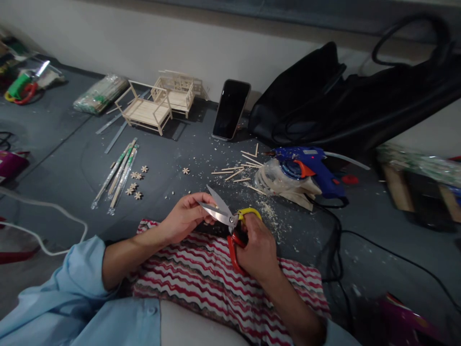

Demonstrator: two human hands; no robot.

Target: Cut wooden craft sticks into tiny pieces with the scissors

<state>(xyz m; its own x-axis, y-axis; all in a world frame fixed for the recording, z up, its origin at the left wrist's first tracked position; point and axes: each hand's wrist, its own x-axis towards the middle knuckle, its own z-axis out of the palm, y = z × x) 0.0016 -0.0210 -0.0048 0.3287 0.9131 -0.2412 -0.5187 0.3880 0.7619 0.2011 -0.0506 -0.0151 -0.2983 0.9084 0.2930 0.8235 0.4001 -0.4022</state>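
My right hand (256, 247) grips the red and yellow handles of a pair of scissors (225, 214), whose metal blades are spread apart. My left hand (187, 216) is closed in a pinch right at the blades, holding something too small to make out between its fingertips. Both hands hover over a red, white and grey zigzag cloth (201, 276) lying across my lap. Short cut wooden sticks (236, 170) and sawdust lie on the grey floor just beyond the hands.
A blue glue gun (309, 168) rests on a plastic bag at right, its black cord trailing past. Two small wooden stick benches (158, 103), a leaning phone (230, 109), a black bag (345, 105), packed sticks (120, 175) and small wooden flowers (136, 185) lie around.
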